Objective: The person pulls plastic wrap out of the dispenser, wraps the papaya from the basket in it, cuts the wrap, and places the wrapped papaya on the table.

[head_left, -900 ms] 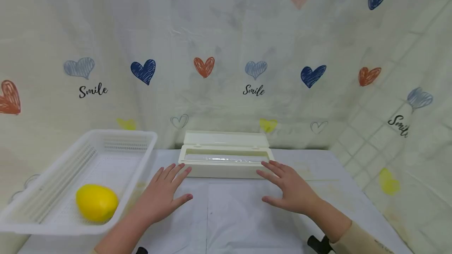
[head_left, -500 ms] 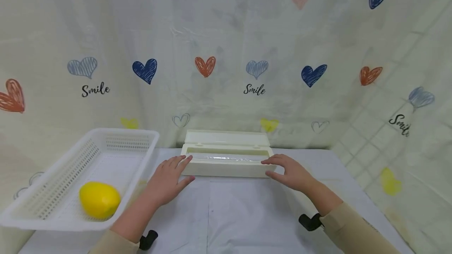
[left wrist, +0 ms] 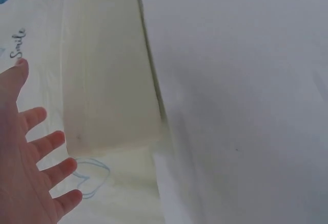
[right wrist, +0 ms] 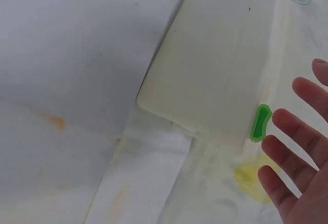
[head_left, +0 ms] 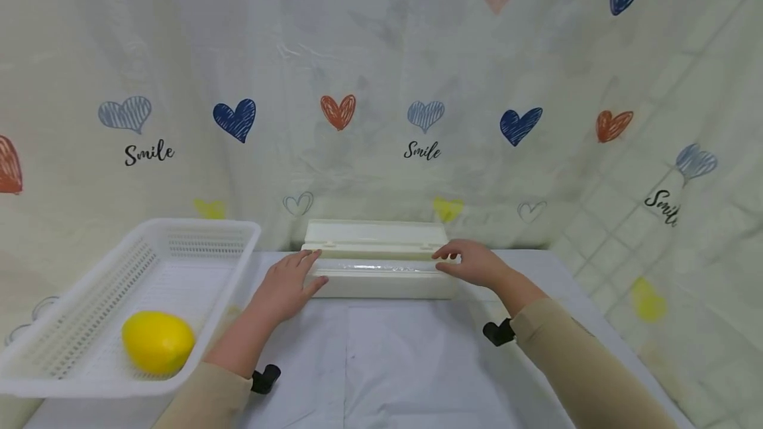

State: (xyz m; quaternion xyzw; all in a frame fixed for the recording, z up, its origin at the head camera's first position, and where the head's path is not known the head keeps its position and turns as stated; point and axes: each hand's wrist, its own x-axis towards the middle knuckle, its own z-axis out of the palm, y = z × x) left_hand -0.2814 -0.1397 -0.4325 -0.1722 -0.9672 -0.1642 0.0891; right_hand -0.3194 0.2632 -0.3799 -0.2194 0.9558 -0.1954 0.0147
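A cream cling film dispenser box [head_left: 381,286] lies on the table with its lid [head_left: 377,233] raised at the back. Inside shows a shiny roll of cling film [head_left: 381,267]. My left hand [head_left: 290,286] reaches over the box's left end, its fingers spread, as the left wrist view also shows. At the right end hovers my right hand [head_left: 477,265], thumb and fingers parted and slightly bent, at the roll's end. In the right wrist view a green slider [right wrist: 261,123] sits at the box's edge close to those fingertips.
To the left stands a white plastic basket [head_left: 205,356] with a yellow lemon [head_left: 157,343] inside. A white cloth [head_left: 381,376] covers the table. Behind the box hangs a curtain [head_left: 381,45] printed with hearts.
Both hands have moved forward over the box. The right hand's fingers have drawn closer together and bent, reaching the roll's right end. The lid stays raised.
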